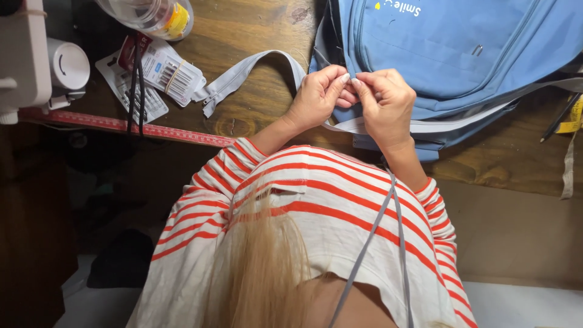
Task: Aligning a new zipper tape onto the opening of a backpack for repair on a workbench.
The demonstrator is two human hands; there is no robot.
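Blond hair [261, 267] and red-and-white striped top [316, 200] nearest the lens, with two thin grey straps [370, 243] running up across the shoulder toward the hands. Beyond, left hand [316, 97] and right hand [385, 103] raised together over the edge of the wooden table [249, 115], fingertips pressed close, thumb and forefinger of each pinching a small point on the grey zipper tape [255, 70]; what sits between the fingertips too small to tell. Tape passing under both hands, one loose length arcing left across the wood, free end near a carded pack of needles [173, 76], the other following the lower edge of the light blue backpack [449, 54]. Judged stage: tape lying loose, not yet joined to the bag along most of its run. Farther off: red measuring tape [121, 126], clear plastic bottle [152, 15], white sewing machine [24, 54].
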